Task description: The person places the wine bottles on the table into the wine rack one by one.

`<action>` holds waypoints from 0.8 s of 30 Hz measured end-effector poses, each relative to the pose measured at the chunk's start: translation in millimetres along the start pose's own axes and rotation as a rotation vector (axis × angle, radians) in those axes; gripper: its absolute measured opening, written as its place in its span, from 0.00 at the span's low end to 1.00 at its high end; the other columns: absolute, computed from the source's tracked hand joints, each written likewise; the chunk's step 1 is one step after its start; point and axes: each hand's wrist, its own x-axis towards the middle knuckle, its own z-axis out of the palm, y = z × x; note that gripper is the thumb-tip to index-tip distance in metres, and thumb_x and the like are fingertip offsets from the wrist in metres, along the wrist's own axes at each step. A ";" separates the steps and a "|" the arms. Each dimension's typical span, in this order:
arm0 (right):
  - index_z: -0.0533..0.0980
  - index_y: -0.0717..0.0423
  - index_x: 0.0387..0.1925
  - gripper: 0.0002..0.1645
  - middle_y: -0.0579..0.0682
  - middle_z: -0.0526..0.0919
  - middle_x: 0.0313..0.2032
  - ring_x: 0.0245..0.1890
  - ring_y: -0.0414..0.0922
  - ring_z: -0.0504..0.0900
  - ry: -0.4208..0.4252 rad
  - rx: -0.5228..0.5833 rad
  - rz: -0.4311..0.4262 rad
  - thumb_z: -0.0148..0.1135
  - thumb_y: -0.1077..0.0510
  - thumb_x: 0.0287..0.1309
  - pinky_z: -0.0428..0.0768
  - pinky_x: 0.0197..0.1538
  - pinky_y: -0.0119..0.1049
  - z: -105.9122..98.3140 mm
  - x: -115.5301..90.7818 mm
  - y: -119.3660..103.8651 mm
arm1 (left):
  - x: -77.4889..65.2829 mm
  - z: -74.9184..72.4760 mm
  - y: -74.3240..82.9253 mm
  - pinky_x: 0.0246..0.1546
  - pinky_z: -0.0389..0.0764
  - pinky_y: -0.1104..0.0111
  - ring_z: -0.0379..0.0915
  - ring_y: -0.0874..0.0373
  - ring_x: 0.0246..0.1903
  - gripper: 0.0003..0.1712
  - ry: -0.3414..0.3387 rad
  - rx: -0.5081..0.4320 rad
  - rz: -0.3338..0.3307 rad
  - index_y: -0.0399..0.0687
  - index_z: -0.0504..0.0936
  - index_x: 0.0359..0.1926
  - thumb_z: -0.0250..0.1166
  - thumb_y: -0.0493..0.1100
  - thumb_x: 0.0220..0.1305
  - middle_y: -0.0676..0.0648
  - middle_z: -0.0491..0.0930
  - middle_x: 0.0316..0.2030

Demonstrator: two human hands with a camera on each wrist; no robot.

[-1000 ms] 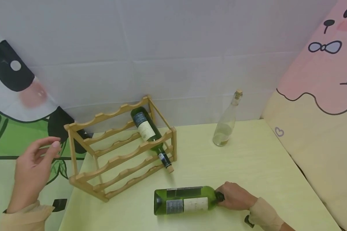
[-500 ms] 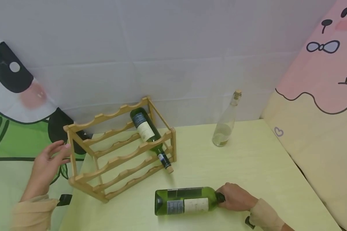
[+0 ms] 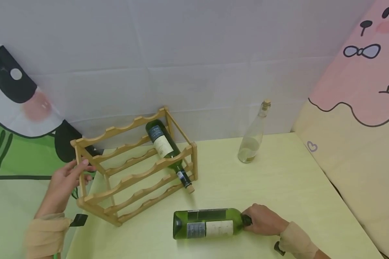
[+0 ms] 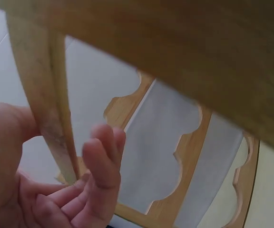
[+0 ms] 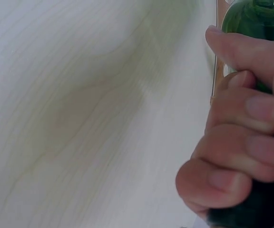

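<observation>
My left hand point(image 3: 63, 181) is at the left end of a wooden wine rack point(image 3: 142, 174). In the left wrist view its fingers point(image 4: 101, 164) curl round the end bar point(image 4: 46, 95), the thumb on the other side; their fingertips stand off the wood. My right hand point(image 3: 264, 220) grips the neck of a green wine bottle point(image 3: 207, 225), held on its side in front of the rack, base to the left. The right wrist view shows the fingers point(image 5: 241, 147) wrapped round the dark neck. Another green wine bottle point(image 3: 164, 145) lies in the rack's right end, its corked neck towards the front.
A clear corked bottle point(image 3: 251, 144) stands upright at the back right of the pale yellow table point(image 3: 278, 180). Grey cloth point(image 3: 214, 72) hangs behind, with printed cartoon cloth on both sides. The rack stands near the table's left edge.
My left hand has moved right from beside the rack, and its fingers have gone round the rack's end bar. The right hand and its wine bottle have stayed almost still.
</observation>
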 end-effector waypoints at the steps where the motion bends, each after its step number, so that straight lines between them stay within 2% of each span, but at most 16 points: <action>1: 0.77 0.40 0.26 0.09 0.30 0.66 0.19 0.20 0.29 0.59 -0.001 0.006 0.001 0.70 0.56 0.52 0.60 0.24 0.24 0.1 -0.1 -0.2 | 0.6 1.4 -1.0 0.32 0.79 0.70 0.79 0.61 0.28 0.20 -0.003 -0.033 0.005 0.44 0.70 0.60 0.57 0.49 0.74 0.51 0.84 0.39; 5: 0.77 0.39 0.26 0.09 0.30 0.65 0.19 0.20 0.29 0.59 -0.006 0.020 0.004 0.70 0.55 0.53 0.59 0.23 0.23 0.9 -0.5 -0.8 | 1.0 5.3 -4.6 0.25 0.76 0.69 0.74 0.62 0.23 0.20 0.018 -0.062 0.010 0.45 0.70 0.60 0.57 0.48 0.74 0.49 0.81 0.30; 9: 0.77 0.39 0.26 0.08 0.30 0.65 0.19 0.20 0.29 0.59 -0.003 0.014 0.011 0.70 0.54 0.53 0.60 0.23 0.24 1.3 -1.0 -1.3 | 1.6 8.4 -8.6 0.22 0.72 0.71 0.69 0.64 0.22 0.22 -0.005 -0.148 0.063 0.42 0.65 0.64 0.55 0.44 0.75 0.50 0.73 0.25; 15: 0.77 0.39 0.25 0.09 0.31 0.62 0.18 0.19 0.29 0.58 0.006 0.038 0.013 0.70 0.54 0.54 0.58 0.23 0.23 2.7 -2.0 -2.6 | 1.9 13.8 -12.7 0.22 0.69 0.73 0.63 0.65 0.23 0.21 -0.052 -0.275 0.104 0.40 0.62 0.66 0.51 0.39 0.77 0.52 0.66 0.25; 24: 0.77 0.39 0.26 0.09 0.30 0.63 0.18 0.19 0.29 0.58 -0.004 0.065 0.002 0.69 0.55 0.54 0.58 0.23 0.23 5.4 0.7 -3.7 | 3.4 15.1 -13.9 0.22 0.68 0.74 0.63 0.66 0.23 0.20 -0.055 -0.300 0.116 0.40 0.62 0.66 0.50 0.38 0.77 0.52 0.66 0.25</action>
